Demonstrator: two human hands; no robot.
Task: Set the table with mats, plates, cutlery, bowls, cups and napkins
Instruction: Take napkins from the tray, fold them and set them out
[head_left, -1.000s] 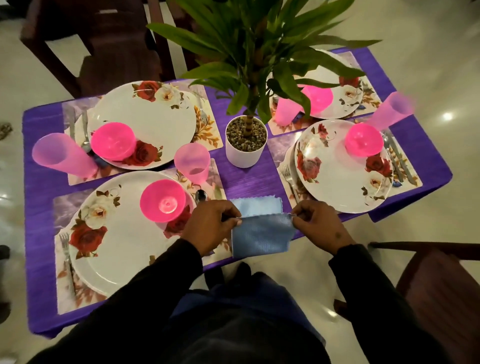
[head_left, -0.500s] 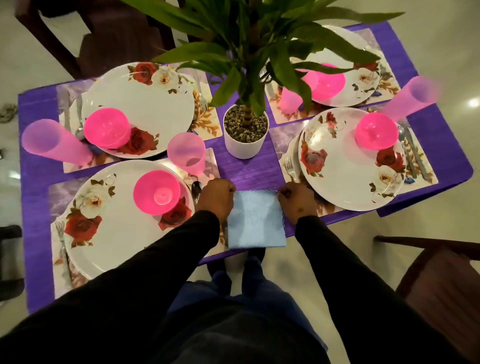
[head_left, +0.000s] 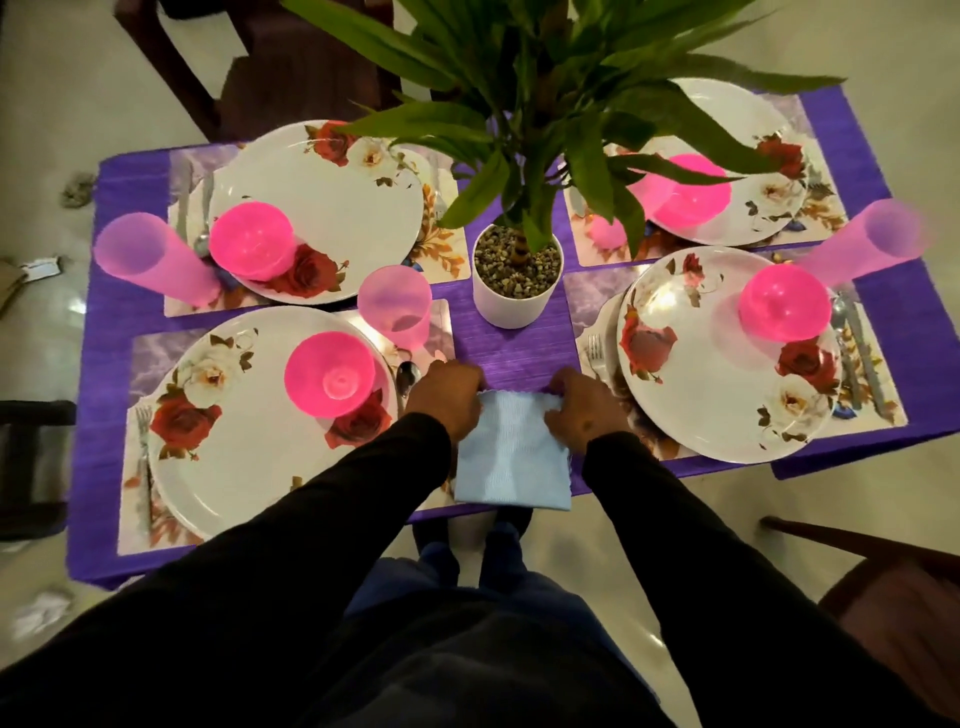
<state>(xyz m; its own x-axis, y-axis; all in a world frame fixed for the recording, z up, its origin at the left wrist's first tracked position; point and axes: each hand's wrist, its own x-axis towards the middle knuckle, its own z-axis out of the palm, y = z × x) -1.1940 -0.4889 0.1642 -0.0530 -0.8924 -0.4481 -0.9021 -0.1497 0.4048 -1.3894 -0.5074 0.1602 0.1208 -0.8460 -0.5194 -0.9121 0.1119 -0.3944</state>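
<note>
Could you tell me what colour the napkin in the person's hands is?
Light blue; the napkin shows in the head view.

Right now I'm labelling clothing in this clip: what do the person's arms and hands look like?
Both arms wear long, plain black sleeves reaching the wrists. The left hand and right hand are bare: no gloves, and no rings, watch or markings show.

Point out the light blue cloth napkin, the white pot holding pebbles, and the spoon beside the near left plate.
light blue cloth napkin (head_left: 511, 462), head view, its middle
white pot (head_left: 511, 310), head view, front wall
spoon (head_left: 408, 373), head view, its bowl
</note>
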